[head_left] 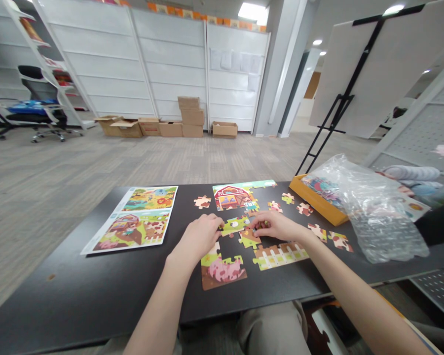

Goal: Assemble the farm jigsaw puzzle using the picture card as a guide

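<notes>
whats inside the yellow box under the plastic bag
The yellow box holds what look like multicoloured puzzle pieces, seen hazily through the clear plastic bag lying over it. The bag covers most of the box, so the pieces' number and pictures cannot be seen.

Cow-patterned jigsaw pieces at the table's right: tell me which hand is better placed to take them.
Right, most likely. The right hand is closer to the cow-patterned jigsaw pieces, while the left hand sits farther off at the sheep piece, with the right hand between it and them.
</notes>
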Motion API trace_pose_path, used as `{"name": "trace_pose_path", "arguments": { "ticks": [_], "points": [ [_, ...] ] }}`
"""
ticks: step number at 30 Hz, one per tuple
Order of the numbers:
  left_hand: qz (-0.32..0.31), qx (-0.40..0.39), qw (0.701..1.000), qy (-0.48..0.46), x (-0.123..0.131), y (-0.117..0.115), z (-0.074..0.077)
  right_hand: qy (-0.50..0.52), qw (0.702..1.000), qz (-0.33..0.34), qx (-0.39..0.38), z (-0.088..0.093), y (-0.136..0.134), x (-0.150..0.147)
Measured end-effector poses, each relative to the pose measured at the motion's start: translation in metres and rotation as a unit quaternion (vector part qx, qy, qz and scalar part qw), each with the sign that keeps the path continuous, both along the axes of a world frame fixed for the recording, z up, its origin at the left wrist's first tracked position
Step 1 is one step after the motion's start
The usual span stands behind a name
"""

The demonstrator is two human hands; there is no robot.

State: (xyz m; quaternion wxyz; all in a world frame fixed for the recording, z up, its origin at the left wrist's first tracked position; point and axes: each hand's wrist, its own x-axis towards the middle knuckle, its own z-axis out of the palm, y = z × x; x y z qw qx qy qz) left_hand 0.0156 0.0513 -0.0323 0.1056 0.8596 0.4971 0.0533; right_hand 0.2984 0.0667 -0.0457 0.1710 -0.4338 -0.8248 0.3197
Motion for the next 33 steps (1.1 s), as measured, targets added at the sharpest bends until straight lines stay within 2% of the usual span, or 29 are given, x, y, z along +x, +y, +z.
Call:
{"name": "trace_pose_path", "arguments": {
  "ticks": [6,11,14,18,24,30,33],
  "points": [
    [0.001,0.002,1.000,0.006,0.001,0.000,0.001,-0.006,1.000,0.004,0.008,0.007,-0.001,0.002],
    [0.003,0.011,1.000,-0.021,0.003,-0.003,0.006,0.026,0.999,-0.044,-0.013,0.012,-0.002,0.006],
    [-0.017,0.022,0.995,-0.092,0.008,-0.009,0.008,0.087,0.993,-0.070,-0.038,0.008,-0.002,0.003],
    [-0.069,0.018,0.980,-0.184,0.020,-0.017,0.009,0.204,0.970,-0.092,-0.096,-0.002,-0.002,-0.006],
    [-0.099,0.012,0.977,-0.187,0.029,-0.020,0.009,0.264,0.949,-0.105,-0.134,-0.009,-0.002,-0.015],
    [-0.091,0.011,0.986,-0.142,0.022,-0.015,0.009,0.246,0.959,-0.086,-0.111,-0.005,-0.005,-0.019],
    [-0.050,0.014,0.991,-0.126,0.002,-0.007,0.012,0.256,0.956,-0.139,-0.026,0.004,0.000,-0.004]
  ]
}}
